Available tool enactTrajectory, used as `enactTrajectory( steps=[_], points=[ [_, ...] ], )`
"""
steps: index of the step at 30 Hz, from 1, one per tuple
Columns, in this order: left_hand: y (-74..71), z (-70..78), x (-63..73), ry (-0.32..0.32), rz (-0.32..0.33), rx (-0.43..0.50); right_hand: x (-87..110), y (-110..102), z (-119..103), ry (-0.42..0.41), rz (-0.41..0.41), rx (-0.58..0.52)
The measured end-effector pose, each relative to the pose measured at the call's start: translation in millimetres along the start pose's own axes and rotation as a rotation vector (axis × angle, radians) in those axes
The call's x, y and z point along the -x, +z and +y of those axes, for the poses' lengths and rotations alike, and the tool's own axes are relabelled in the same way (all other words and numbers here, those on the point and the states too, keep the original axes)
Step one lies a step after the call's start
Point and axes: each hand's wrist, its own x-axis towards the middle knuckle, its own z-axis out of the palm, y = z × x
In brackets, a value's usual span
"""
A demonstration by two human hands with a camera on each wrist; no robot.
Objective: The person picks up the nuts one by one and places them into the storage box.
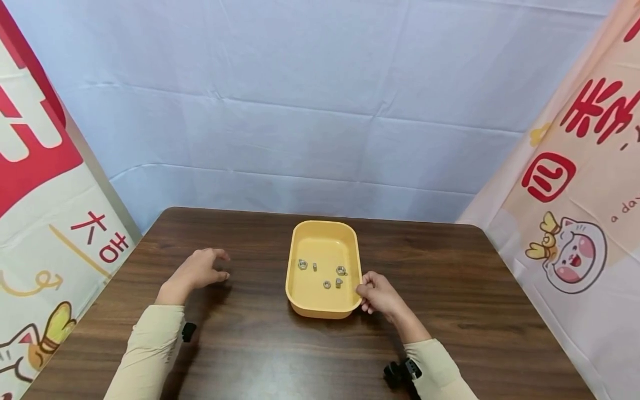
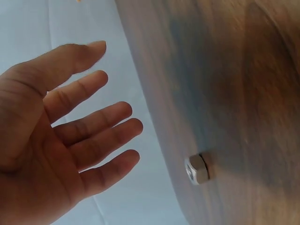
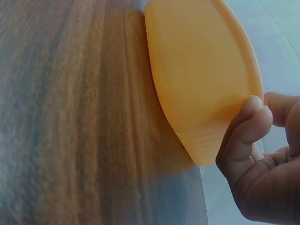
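Note:
A yellow tray (image 1: 325,313) stands near the middle of the table, with several metal nuts in it, such as a hex nut (image 1: 302,265) on its left side. My right hand (image 1: 381,294) pinches the tray's rim at the near right corner, thumb on one side and curled fingers against the outer wall (image 3: 197,65). My left hand (image 1: 200,269) hovers over the table left of the tray, its fingers spread and holding nothing. In the left wrist view, a single hex nut (image 2: 197,169) lies on the wood past the fingertips; from the head it is hidden.
The dark wooden table (image 1: 280,361) has rounded far corners. A pale blue cloth (image 1: 300,139) hangs behind it. Printed banners hang at the left (image 1: 60,222) and the right (image 1: 565,244) of the table.

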Motion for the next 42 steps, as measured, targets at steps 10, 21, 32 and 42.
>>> enactTrajectory(
  steps=[10,21,32,42],
  points=[
    [-7.2,-17.4,12.8,-0.099,0.046,0.054,0.1,-0.5,0.3,-0.002,-0.003,0.009],
    [-9.2,-33.0,17.2,-0.178,0.1,0.156,0.7,-1.3,-0.5,-0.005,-0.004,-0.006],
    [-13.0,-41.6,27.4,-0.382,0.033,0.411,-9.1,-2.5,13.4,0.006,0.006,-0.012],
    [-16.6,-56.4,34.4,-0.509,0.002,0.594,-20.8,-3.3,32.5,0.003,0.027,-0.003]
  ],
)
